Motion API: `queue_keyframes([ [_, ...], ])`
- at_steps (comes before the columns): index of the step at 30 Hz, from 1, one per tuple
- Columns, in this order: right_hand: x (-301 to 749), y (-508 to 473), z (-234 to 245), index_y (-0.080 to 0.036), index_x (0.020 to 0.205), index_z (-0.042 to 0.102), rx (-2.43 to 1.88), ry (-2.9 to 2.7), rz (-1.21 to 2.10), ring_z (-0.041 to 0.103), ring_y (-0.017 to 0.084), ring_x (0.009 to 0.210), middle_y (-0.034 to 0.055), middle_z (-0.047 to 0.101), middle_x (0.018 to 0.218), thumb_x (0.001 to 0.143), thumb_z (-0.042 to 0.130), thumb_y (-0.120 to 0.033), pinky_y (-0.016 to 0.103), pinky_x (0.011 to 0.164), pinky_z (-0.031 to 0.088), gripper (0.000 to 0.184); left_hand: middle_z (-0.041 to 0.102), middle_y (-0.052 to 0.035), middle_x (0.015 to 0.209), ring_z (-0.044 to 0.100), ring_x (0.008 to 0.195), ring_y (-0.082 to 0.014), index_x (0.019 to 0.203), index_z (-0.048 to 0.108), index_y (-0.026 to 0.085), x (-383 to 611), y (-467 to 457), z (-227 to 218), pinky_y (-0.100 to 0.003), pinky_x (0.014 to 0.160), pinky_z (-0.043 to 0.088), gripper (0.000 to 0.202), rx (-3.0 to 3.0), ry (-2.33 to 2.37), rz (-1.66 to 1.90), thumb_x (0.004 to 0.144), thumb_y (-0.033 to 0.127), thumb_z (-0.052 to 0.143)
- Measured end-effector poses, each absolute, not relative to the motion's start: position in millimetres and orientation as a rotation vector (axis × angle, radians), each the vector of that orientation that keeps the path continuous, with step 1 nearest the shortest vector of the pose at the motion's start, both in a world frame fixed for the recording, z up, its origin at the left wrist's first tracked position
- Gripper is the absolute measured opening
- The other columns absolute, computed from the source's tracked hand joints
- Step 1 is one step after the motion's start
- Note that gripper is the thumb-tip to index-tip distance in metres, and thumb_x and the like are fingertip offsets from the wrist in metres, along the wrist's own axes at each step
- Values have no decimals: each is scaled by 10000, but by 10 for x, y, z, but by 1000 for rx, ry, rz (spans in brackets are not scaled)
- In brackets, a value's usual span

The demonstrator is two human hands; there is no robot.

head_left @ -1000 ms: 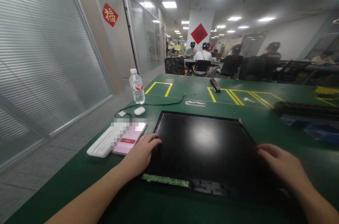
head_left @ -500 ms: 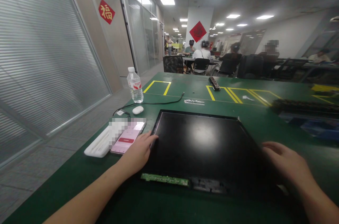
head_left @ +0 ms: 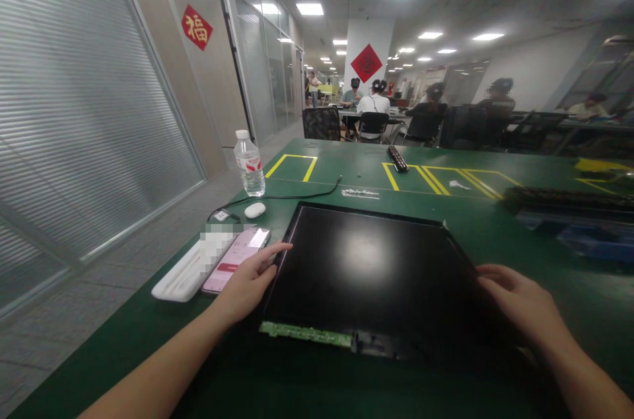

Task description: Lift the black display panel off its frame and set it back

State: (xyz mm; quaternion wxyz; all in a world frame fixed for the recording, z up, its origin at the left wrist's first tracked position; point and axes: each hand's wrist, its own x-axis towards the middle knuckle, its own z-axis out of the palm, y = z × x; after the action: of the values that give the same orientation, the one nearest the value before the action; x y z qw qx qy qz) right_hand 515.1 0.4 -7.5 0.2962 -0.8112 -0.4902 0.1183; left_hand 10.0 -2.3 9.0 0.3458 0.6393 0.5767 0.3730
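Here, the black screen [head_left: 366, 280] lies btwn the L grip [head_left: 251, 281], loose & touching its edge, & the R grip [head_left: 522, 300] at the other edge, can't tell if holding.

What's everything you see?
display panel: 1, black, centre
circuit board: 1, green, panel's front
phone: 1, pink screen, panel's left
flat case: 1, white, beside phone
rounded item: 1, white, beyond phone
plastic bottle: 1, clear, left
cable: 1, black, beyond panel
tape outlines: several, yellow, tabletop
table: 1, green, foreground
diamond signs: 2, red, background
chairs: several, black, background
people: several, mixed clothing, background
left hand: 1, bare, panel's left
right hand: 1, bare, panel's right
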Motion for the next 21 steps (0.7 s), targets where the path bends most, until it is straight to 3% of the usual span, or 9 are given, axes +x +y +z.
queue_keyframes([
  [3,5171,8,-91,-310,843,778,-2167,-1299,317,747,353,845,65,823,875,671,573,-522,462,737,532,341,702,-92,1483,755,1195,-331,1424,670,236,169,-48,163,-453,923,640,590,1333,1447,1036,842,326,632],
  [6,5147,0,-72,-309,844,784,-2180,-1279,334,743,354,851,65,823,874,664,560,-534,464,756,528,365,657,-99,1541,728,1251,-342,1392,670,237,225,-67,188,-444,931,638,636,1107,1409,1117,764,332,718],
  [13,5126,2,-80,-303,861,789,-2185,-1273,376,740,359,904,73,824,921,682,536,-535,467,810,525,387,611,-114,1586,608,1419,-332,1334,691,220,173,18,-103,-448,1138,522,608,996,1346,1249,752,341,818],
  [15,5142,12,-100,-303,866,791,-2180,-1278,389,741,357,928,71,825,937,687,537,-534,465,825,527,387,626,-118,1570,577,1450,-339,1364,682,225,145,50,-188,-442,1138,526,666,956,1307,1249,730,342,851],
  [21,5174,37,-147,-293,843,792,-2155,-1284,377,748,347,915,77,822,920,672,549,-517,455,813,536,372,779,-121,1356,786,1136,-368,1555,544,267,146,20,-171,-481,959,645,1018,756,1174,1095,632,297,972],
])
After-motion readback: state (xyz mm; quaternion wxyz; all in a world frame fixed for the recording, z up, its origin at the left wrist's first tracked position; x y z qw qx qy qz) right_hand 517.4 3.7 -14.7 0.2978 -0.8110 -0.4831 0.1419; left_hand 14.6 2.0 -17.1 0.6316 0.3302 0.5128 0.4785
